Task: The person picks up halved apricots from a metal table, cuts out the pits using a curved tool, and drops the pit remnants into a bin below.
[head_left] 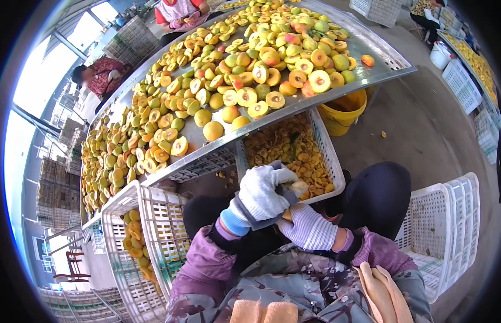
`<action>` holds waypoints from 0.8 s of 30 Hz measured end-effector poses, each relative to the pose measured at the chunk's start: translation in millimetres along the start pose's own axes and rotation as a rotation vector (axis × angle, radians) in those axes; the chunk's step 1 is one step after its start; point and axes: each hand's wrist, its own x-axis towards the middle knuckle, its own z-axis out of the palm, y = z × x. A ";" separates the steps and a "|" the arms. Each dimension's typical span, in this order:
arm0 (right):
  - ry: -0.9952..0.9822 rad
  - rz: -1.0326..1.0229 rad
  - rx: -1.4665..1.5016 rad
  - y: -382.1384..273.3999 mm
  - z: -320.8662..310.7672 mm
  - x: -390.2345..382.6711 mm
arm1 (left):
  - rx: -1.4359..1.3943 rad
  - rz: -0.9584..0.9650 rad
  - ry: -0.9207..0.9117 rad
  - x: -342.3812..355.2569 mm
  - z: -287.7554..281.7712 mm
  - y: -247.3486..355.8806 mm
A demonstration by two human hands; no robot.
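White gloves (261,191), purple sleeves (199,264), yellow bucket (345,110), white crates (442,226).

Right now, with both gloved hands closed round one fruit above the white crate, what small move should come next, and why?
Probably finish working the fruit apart and let the waste drop straight down. The left hand and right hand grip it directly over the white crate of pits, while the metal table above carries halved fruit. Whether a blade is in hand cannot be told.
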 end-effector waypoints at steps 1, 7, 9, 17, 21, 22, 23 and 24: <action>0.039 -0.058 0.113 -4.2 -2.3 1.8 | -0.024 -0.032 -0.091 0.8 -6.3 0.7; -0.382 0.505 0.843 -31.8 -20.3 11.9 | -1.098 -0.069 -0.069 -9.7 21.4 -49.3; -0.256 0.471 0.903 -44.6 -26.6 11.6 | -1.360 -0.085 -0.132 -3.9 22.7 -47.2; -0.083 0.981 1.120 37.1 1.3 35.1 | 0.279 -0.227 0.686 -31.1 -57.8 -25.7; -0.045 0.954 1.068 49.0 6.6 40.8 | 0.803 -0.583 0.973 -116.5 -154.2 -6.4; -0.104 0.885 1.094 50.8 6.9 37.3 | 0.783 -0.829 0.997 -129.3 -172.5 12.5; -0.119 0.849 1.057 49.6 6.1 36.2 | 1.021 -1.073 0.829 -148.8 -192.4 17.8; -0.130 0.813 1.021 50.4 5.0 37.0 | 1.245 -1.312 0.633 -166.8 -210.7 21.6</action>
